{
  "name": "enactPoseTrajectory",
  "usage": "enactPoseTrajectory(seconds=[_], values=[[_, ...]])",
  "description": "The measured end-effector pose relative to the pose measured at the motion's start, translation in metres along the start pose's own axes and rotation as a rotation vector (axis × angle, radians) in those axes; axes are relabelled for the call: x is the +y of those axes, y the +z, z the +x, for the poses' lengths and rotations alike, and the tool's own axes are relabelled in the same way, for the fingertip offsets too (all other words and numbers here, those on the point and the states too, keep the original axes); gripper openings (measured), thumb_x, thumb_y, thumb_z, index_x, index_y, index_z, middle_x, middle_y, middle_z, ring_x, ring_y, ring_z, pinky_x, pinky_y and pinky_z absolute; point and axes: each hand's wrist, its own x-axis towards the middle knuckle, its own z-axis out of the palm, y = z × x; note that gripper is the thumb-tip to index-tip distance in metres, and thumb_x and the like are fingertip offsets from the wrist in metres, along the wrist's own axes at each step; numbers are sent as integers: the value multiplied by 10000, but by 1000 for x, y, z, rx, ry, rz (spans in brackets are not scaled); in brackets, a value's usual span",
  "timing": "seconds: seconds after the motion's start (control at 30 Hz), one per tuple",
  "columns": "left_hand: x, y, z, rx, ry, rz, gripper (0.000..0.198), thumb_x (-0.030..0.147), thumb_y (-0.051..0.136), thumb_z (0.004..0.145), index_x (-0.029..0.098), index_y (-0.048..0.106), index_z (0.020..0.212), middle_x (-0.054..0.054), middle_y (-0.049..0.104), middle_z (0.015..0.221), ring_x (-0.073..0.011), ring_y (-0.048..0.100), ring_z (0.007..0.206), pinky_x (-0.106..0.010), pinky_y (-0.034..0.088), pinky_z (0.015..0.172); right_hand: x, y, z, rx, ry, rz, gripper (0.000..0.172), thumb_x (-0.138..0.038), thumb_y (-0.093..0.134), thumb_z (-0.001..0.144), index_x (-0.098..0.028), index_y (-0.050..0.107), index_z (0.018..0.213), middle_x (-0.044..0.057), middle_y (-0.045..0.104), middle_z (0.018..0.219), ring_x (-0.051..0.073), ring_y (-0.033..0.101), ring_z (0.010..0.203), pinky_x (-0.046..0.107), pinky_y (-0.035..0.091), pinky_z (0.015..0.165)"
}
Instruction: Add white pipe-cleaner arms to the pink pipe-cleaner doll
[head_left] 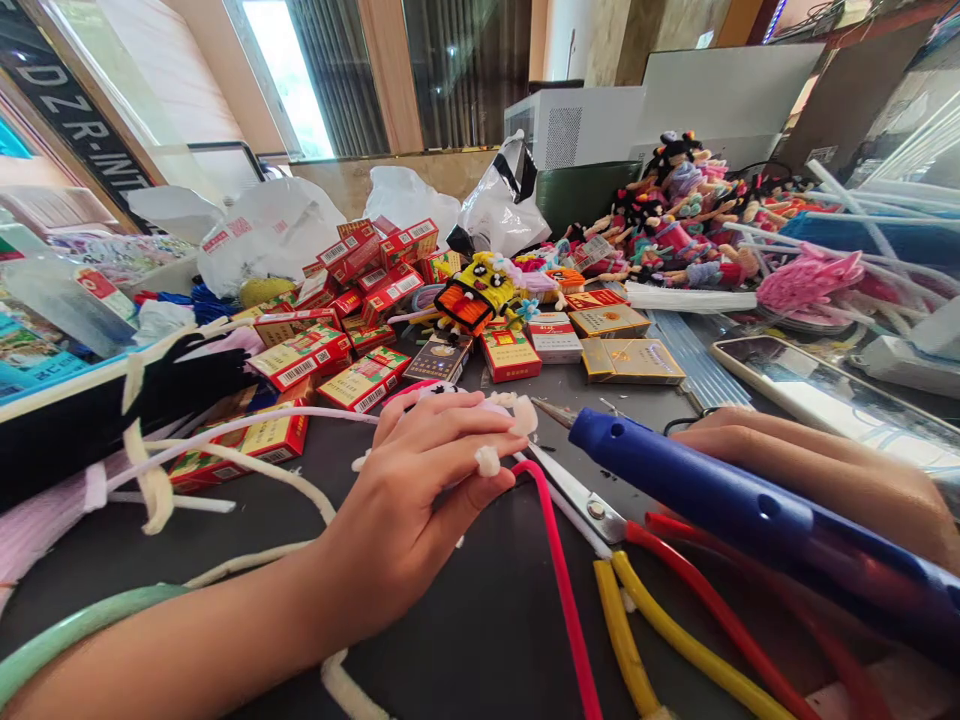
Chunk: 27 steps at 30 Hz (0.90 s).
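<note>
My left hand (427, 480) is closed over a small fuzzy chenille piece, mostly hidden under the fingers. Pale tufts (517, 412) poke out beyond the fingertips, and a white tuft (487, 460) shows by the thumb. A hot pink chenille stem (559, 570) runs from the fingertips toward me. My right hand (817, 480), slightly blurred, wraps the far side of a blue glue gun (690, 490); its grip is partly hidden. The gun's metal nozzle points left, close to the pale tufts. Beneath it lie scissors with red handles (697, 590) and a yellow-handled tool (675, 620).
Small card boxes (367, 380) are heaped ahead, with a yellow and orange chenille figure (480, 290) on them. A pile of dolls (682, 220) stands at the back right. A phone (810, 380) lies right; black chenille stems (112, 440) lie left.
</note>
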Motion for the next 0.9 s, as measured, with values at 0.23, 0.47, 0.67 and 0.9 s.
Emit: enactPoseTrajectory(seconds=[0.23, 0.47, 0.67, 0.9], values=[[3, -1, 2, -15, 4, 17, 225, 270, 515, 990, 254, 690, 1130, -19, 737, 1149, -213, 608, 1170, -416, 374, 1098, -11, -3, 6, 13, 105, 87, 555, -698, 275, 948, -338, 686, 852, 21, 695, 729, 214, 662, 602, 316, 518, 572], [2, 0, 1, -10, 15, 20, 219, 270, 511, 995, 262, 677, 1137, -2, 730, 1147, -196, 602, 1169, -392, 354, 1100, -13, -2, 7, -8, 69, 49, 444, -600, 307, 999, -328, 625, 852, -24, 693, 737, 167, 664, 632, 282, 487, 607], [1, 0, 0, -10, 16, 8, 217, 264, 513, 994, 258, 677, 1137, -4, 727, 1158, -201, 594, 1181, -395, 352, 1101, -12, -2, 8, -9, 57, 38, 574, -678, 193, 973, -318, 615, 823, -27, 672, 694, 177, 633, 578, 295, 464, 563], [-1, 2, 2, 4, 66, 12, 207, 249, 510, 1000, 258, 653, 1149, 27, 709, 1174, -151, 570, 1190, -320, 318, 1106, -11, -2, 6, -3, 43, -10, 585, -663, 142, 982, -306, 571, 806, -37, 637, 658, 156, 598, 551, 282, 431, 559]])
